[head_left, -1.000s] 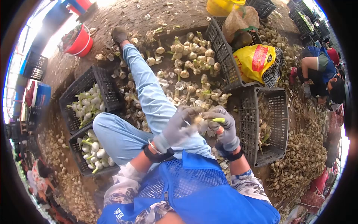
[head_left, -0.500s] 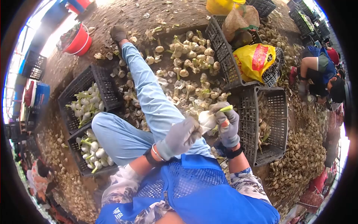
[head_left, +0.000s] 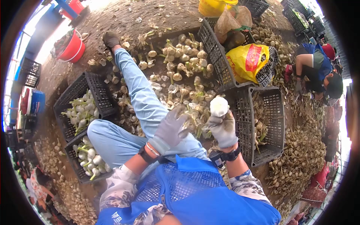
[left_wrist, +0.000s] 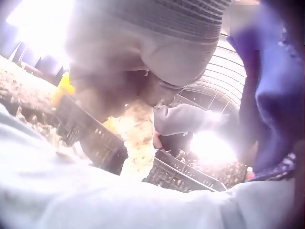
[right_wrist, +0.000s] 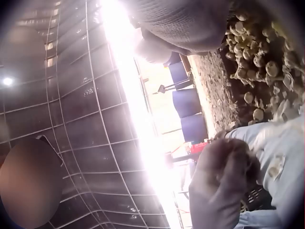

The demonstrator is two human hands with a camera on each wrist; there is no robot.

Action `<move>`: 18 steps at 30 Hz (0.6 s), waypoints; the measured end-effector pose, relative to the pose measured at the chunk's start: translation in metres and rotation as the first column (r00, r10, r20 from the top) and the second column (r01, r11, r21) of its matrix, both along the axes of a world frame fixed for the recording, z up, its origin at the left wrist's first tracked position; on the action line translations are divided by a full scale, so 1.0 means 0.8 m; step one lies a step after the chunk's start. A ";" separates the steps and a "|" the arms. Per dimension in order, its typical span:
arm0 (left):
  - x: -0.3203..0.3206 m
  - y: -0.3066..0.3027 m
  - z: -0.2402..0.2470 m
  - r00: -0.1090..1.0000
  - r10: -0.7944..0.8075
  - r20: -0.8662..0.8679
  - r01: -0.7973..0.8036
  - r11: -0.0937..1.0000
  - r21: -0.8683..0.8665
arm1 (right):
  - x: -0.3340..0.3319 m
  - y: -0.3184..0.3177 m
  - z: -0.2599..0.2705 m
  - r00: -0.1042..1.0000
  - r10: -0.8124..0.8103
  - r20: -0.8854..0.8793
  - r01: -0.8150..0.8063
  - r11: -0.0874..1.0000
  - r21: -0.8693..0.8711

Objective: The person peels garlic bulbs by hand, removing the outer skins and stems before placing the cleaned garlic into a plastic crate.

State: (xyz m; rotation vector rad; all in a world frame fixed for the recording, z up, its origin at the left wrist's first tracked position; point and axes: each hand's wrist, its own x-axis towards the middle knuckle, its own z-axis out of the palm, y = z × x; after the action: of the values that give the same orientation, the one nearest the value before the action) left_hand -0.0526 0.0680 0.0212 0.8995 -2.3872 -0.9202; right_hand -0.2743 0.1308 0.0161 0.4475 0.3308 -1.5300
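Note:
In the head view, my gloved right hand [head_left: 224, 129] grips a white garlic bulb [head_left: 219, 106] by its stem, with the bulb raised above the fingers. My gloved left hand [head_left: 170, 127] is apart from it to the left, over the thigh. Its fingers are curled, and in the left wrist view a pale, ragged strip of garlic skin [left_wrist: 138, 143] hangs from them. The right wrist view also shows the left hand [right_wrist: 221, 179] with curled fingers. Loose unpeeled garlic [head_left: 183, 56] lies heaped on the ground in front.
Black crates with clean white garlic [head_left: 80, 112] stand at left. Another black crate [head_left: 268, 157] is close by the right hand, and a yellow bag [head_left: 247, 62] sits in a crate beyond. A red bucket [head_left: 74, 48] is at far left. A person [head_left: 317, 71] crouches at right.
The hands were together on the bulb; the left has pulled away to the left with the skin. The right hand has turned the bulb upward, showing it white.

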 end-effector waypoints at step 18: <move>0.311 -0.054 0.061 -0.073 0.916 -0.394 -0.819 0.171 0.548 | -0.085 -0.321 -0.302 -0.854 0.373 -0.363 0.165 0.855 0.491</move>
State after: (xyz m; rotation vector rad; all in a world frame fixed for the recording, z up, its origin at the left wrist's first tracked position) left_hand 0.1958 0.0249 0.0702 1.5208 -0.6312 -0.5975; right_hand -0.3425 -0.1257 -0.2258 -1.5216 2.3611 -0.4779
